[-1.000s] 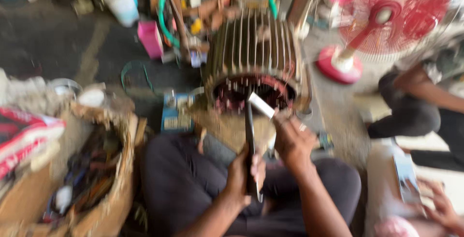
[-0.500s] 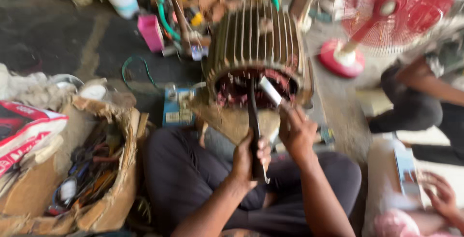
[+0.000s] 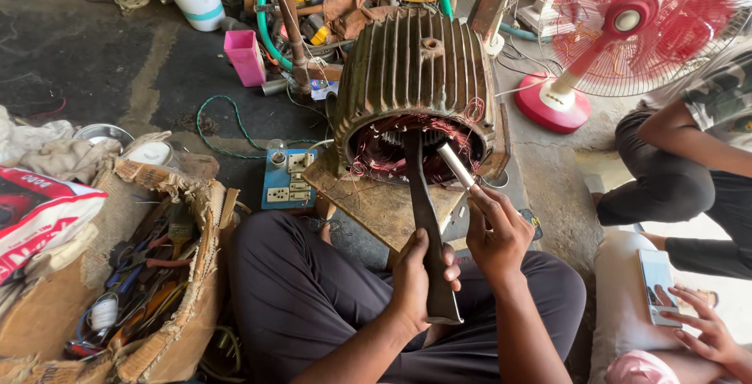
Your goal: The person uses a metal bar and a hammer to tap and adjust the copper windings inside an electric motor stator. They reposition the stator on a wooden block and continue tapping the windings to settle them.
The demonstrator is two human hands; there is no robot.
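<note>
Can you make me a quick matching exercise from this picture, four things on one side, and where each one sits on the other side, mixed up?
Things:
1. dark flat bar
2. pink fan
3. socket board
4. cardboard box of tools

Places:
A. on the floor just left of the ribbed motor housing
B. at the sitting person's left, bottom left of the view
C. gripped in the left hand, tip inside the housing
D. upper right, behind the housing

Pairs: 1-C, 2-D, 3-A, 4-B

Dark flat bar and pale strip enter ribbed stator.
</note>
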